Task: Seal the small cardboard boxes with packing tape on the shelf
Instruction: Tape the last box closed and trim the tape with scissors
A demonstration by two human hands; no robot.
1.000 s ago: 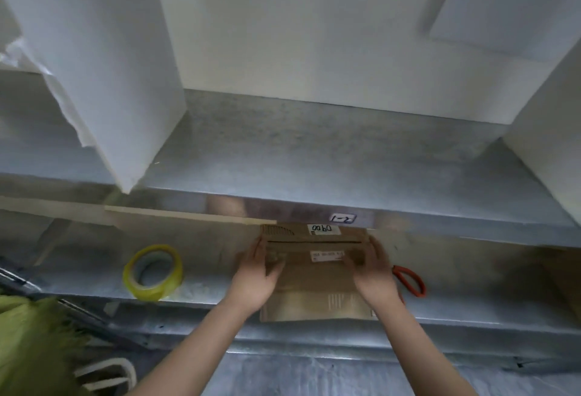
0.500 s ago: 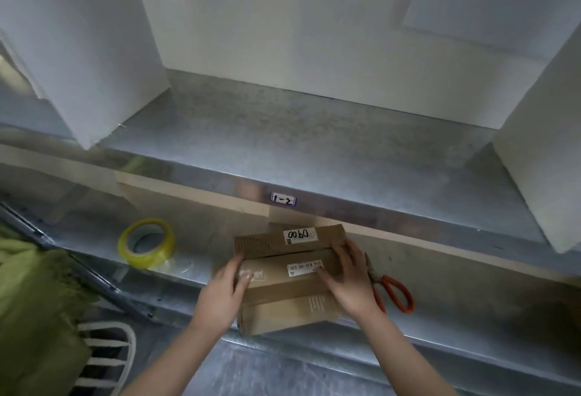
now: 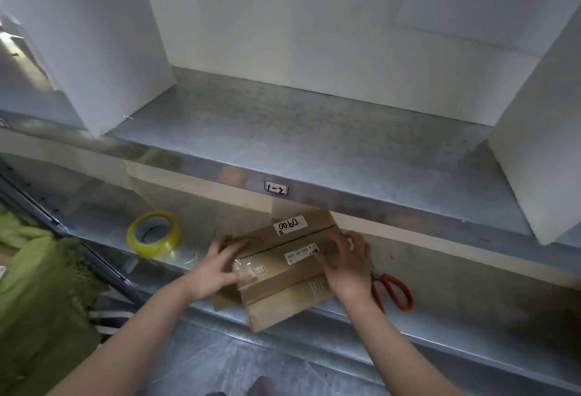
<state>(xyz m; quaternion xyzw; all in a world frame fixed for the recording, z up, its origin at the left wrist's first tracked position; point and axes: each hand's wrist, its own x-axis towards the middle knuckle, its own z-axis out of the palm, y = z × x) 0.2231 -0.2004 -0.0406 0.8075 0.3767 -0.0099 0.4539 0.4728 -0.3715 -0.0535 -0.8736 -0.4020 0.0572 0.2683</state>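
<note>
Grip on the left is loose: the left hand (image 3: 217, 266) lies with its fingers stretched out over the left end of the cardboard box (image 3: 283, 273), the thumb pressing on a crinkled strip of clear tape (image 3: 250, 269) on the top flap. The right hand (image 3: 347, 265) has a closer grip, its fingers bent over the right end of the box and its thumb on the top face beside a printed white label (image 3: 301, 254). The box sits on the lower shelf (image 3: 456, 332), turned askew, with its near corner hanging out past the shelf's front edge. A second label (image 3: 289, 225) with handwritten figures is stuck on the far flap. A yellow tape roll (image 3: 154, 235) lies on the same shelf to the left, well apart from the box. Orange-handled scissors (image 3: 393, 292) lie just beside the right wrist. Above, the upper shelf (image 3: 314, 144) carries a small tag (image 3: 276, 188) on its front lip. A green cloth (image 3: 41, 269) hangs at the far left.
</note>
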